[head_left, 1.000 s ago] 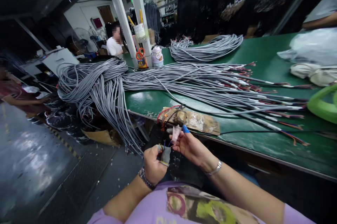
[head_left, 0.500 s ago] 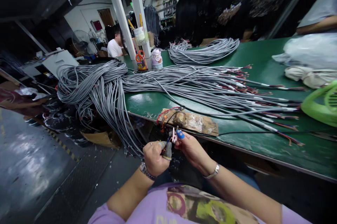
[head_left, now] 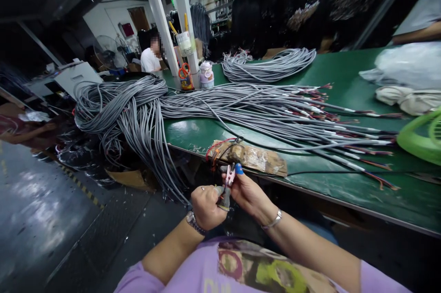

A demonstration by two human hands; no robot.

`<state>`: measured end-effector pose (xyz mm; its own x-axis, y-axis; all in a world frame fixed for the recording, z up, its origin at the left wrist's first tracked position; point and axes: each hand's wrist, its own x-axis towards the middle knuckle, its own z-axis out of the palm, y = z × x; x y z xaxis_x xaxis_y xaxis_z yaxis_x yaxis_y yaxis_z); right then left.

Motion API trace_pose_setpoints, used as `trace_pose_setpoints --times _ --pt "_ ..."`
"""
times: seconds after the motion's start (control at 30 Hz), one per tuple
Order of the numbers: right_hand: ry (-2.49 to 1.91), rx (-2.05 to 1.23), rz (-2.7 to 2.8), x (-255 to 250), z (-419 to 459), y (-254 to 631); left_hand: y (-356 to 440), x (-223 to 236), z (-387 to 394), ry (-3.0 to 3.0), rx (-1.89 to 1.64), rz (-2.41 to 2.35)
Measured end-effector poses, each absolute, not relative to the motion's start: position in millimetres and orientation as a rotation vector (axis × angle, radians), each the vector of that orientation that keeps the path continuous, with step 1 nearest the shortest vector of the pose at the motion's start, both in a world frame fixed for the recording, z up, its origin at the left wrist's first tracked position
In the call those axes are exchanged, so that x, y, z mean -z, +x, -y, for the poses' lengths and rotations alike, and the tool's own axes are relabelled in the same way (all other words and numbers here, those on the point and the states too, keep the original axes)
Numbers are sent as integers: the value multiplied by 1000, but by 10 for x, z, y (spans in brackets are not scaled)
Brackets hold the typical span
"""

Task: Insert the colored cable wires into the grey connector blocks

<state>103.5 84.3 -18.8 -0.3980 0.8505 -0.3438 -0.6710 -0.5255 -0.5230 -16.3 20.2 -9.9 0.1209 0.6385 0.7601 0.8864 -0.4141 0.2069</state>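
Note:
My left hand (head_left: pixel 207 208) is closed in a pinch on a few thin coloured wires (head_left: pixel 225 188), with grey covers on its thumb and finger. Right beside it, my right hand (head_left: pixel 248 194) pinches a small pink clip (head_left: pixel 230 175) that looks like a clothespin. Blue covering wraps the right thumb. Above the wires, the clip stands upright; whether its jaws grip them I cannot tell. Just beyond the fingers, a worn wooden board (head_left: pixel 265 160) lies at the table edge, with red and black leads at its left end.
Grey cables (head_left: pixel 206 104) spread over the green table (head_left: pixel 344 192), their bundle (head_left: pixel 120 100) hanging off its left end. Behind lies a coil of cable (head_left: pixel 272 67). A cup (head_left: pixel 206 75) and scissors (head_left: pixel 184 71) stand by the posts. A green plastic object (head_left: pixel 418 139) sits right. Other people are nearby.
Both hands have shifted slightly to the right in view. The pink clip has turned and shows more fully above the fingers.

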Motion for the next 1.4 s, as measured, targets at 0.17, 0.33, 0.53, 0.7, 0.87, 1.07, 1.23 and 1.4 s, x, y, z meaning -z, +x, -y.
trace_pose_setpoints --times 0.17,0.33,0.53,0.7,0.87,1.07,1.23,1.4 --pt "-721 -2014 374 193 -833 1024 -158 114 -183 -2132 1165 1507" --pt "-721 -2035 377 183 -816 1035 -169 135 -187 -2118 1177 1533" --pt "-679 -2191 360 251 -776 1109 -201 154 -133 -2135 1365 1678" --pt "-670 -2227 355 398 -777 1197 -233 195 -62 -2075 2076 2276" --pt "-722 -2236 359 459 -757 1269 -268 273 -46 -1622 2693 2508" --pt "-733 -2253 430 478 -723 1362 -256 296 -45 -1442 2724 2579" --pt "-892 -2142 534 456 -690 1503 -265 426 -60 -1731 2527 2633" --pt "-959 -1886 1122 297 -668 1796 -372 554 -109 -1908 2204 2539"
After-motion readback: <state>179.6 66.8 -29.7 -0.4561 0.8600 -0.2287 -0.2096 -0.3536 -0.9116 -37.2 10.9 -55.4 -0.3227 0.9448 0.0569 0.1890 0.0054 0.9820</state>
